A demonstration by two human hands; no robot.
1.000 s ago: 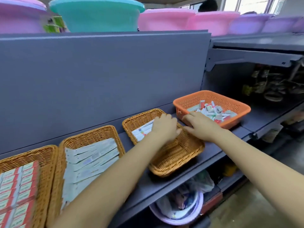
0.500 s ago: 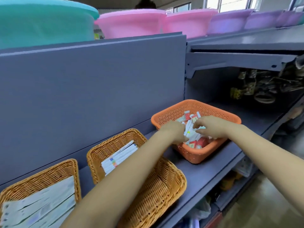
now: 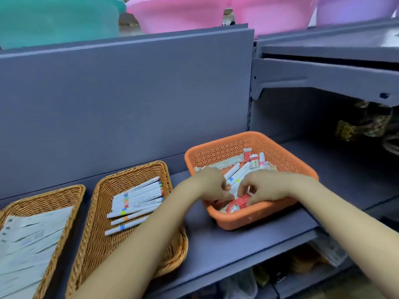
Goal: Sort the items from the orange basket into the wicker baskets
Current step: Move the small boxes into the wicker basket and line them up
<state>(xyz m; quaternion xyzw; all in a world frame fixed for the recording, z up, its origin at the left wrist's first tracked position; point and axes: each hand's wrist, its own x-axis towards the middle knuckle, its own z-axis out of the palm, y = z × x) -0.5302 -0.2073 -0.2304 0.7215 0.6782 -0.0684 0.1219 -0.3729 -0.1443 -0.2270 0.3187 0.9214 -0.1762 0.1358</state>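
Note:
The orange basket (image 3: pixel 254 216) sits on the grey shelf and holds a mixed pile of white pens (image 3: pixel 236 172) and small red packets (image 3: pixel 240 201). Both my hands are down inside it near its front wall. My left hand (image 3: pixel 210 184) has its fingers curled and pinches a white pen between the two hands. My right hand (image 3: pixel 266 186) digs curled fingers into the pile; what it holds is hidden. Left of the orange basket is a wicker basket (image 3: pixel 138 170) with a row of white pens (image 3: pixel 138 200). A second wicker basket (image 3: pixel 47 195) holds flat white packets (image 3: pixel 30 244).
A grey back panel (image 3: pixel 129 100) rises behind the baskets. Teal and pink plastic tubs (image 3: pixel 183 14) stand on top. A shelf bracket (image 3: pixel 319 78) juts out at the right, with dark goods beneath. Bare shelf (image 3: pixel 216 240) lies in front of the orange basket.
My left hand left the pen wicker basket and my right hand left the orange basket's rim. Both are now in the orange basket, working through the pile. The view shifted right.

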